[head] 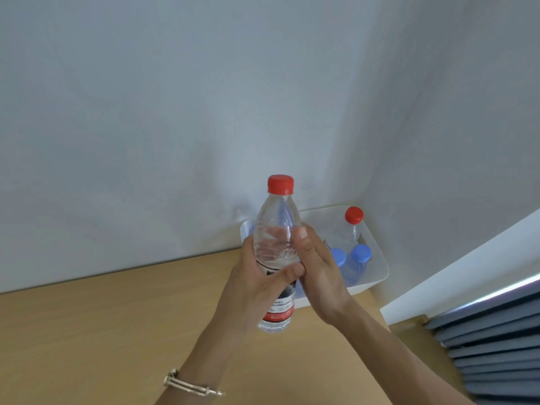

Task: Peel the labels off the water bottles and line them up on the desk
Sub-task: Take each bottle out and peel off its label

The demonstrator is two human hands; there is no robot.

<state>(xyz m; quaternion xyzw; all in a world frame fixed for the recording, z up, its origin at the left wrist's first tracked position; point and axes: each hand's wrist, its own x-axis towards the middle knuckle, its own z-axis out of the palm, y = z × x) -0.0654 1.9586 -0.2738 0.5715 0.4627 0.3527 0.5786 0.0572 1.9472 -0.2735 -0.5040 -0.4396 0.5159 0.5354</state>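
I hold a clear water bottle point(276, 241) with a red cap upright above the wooden desk point(102, 331). Its red, white and black label point(280, 308) wraps the lower half. My left hand point(257, 290) grips the bottle around the label, thumb across the front. My right hand point(317, 267) lies against the bottle's right side, its thumb pointing up along the clear plastic; its other fingers are hidden behind the bottle.
A white plastic bin point(377, 273) stands in the desk's back right corner against the wall. In it are a red-capped bottle point(349, 226) and two blue-capped bottles point(350, 258). Grey slatted blinds point(491, 340) lie to the right, beyond the desk edge.
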